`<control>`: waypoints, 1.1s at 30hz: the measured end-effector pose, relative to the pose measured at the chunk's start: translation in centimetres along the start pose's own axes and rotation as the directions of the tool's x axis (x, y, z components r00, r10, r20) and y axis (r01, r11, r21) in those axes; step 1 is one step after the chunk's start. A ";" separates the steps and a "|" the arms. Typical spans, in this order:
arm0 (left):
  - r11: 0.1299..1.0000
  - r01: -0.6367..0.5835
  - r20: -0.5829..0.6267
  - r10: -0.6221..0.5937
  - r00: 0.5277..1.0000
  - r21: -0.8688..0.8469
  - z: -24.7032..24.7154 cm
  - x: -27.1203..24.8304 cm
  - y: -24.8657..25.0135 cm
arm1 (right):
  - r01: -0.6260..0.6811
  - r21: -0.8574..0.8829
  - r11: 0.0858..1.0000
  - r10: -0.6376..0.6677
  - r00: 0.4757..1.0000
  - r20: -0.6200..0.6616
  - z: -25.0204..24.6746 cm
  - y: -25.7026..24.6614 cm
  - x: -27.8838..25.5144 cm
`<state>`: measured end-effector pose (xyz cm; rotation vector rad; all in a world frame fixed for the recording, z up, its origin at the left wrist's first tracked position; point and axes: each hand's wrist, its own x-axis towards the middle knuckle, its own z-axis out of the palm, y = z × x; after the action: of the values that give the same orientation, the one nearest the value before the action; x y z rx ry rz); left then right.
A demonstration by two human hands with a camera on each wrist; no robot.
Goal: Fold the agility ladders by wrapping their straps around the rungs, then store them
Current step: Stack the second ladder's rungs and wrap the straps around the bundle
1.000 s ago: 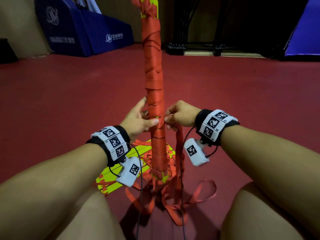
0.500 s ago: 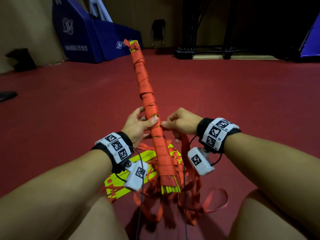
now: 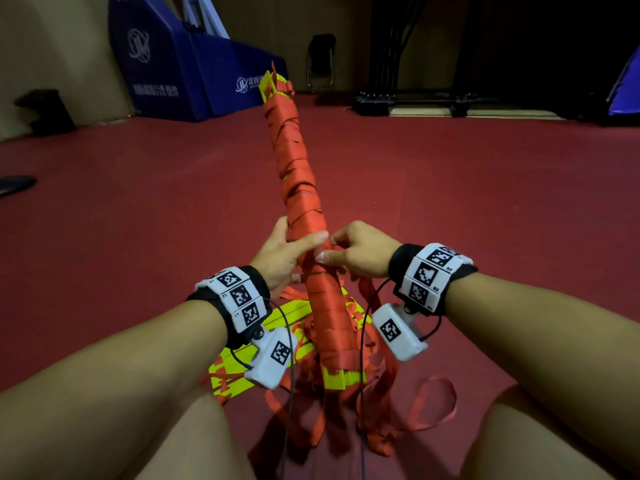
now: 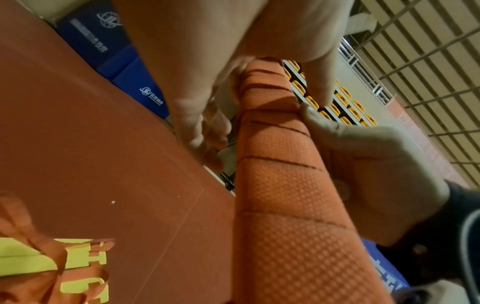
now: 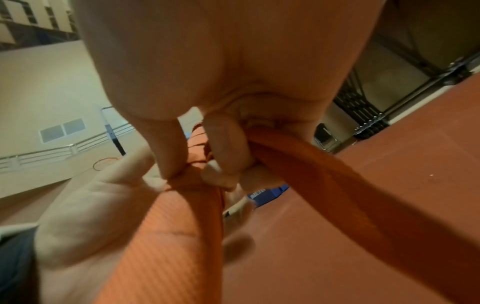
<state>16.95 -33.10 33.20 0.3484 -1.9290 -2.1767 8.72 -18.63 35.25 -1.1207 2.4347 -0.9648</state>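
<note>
Between both hands, wrapped ladder bundle (image 3: 304,216) leans up and away; left hand (image 3: 282,252) clasps its middle, right hand (image 3: 356,251) pinches loose strap (image 5: 337,176), equally near.

Dark red sports floor (image 3: 138,237) spans the scene. Large blue padded blocks with white logos and lettering (image 3: 180,74) stand at its far left edge against a tan wall (image 3: 52,46). A dark folding chair (image 3: 321,62) stands at the far edge, with a black metal frame base (image 3: 412,102) to its right. Rows of yellow stadium seats (image 4: 337,105) appear in the left wrist view.
</note>
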 end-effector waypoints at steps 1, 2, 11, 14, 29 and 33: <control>1.000 0.026 0.040 -0.025 0.999 -0.010 -0.1 0.0 0.2 | -0.011 0.042 0.999 0.011 1.000 -0.005 -0.1 0.1 0.0; 0.999 0.043 0.082 -0.041 0.996 -0.018 -0.4 0.2 0.2 | -0.023 0.084 0.996 0.024 1.000 -0.012 -0.2 0.2 0.1; 0.975 -0.144 0.202 0.109 0.973 0.167 -0.7 0.3 0.0 | -0.113 0.392 0.913 0.161 0.983 -0.091 -0.1 0.5 0.7; 0.972 -0.089 0.265 0.029 0.964 0.219 -1.1 -0.1 0.3 | -0.133 0.411 0.902 0.191 0.976 -0.103 0.0 0.3 0.7; 0.017 -0.263 0.254 0.215 0.943 0.965 -2.0 -1.0 1.3 | -0.252 0.533 0.808 0.240 0.966 0.093 0.1 0.1 1.0; 0.069 -0.203 0.197 0.093 0.976 0.977 -1.5 -2.1 2.2 | -0.297 0.542 0.786 0.143 0.941 0.308 1.2 1.6 0.8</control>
<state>19.46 -34.09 35.33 0.1866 -3.0313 -0.2791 7.95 -19.07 33.31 -0.6644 1.8122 -1.2789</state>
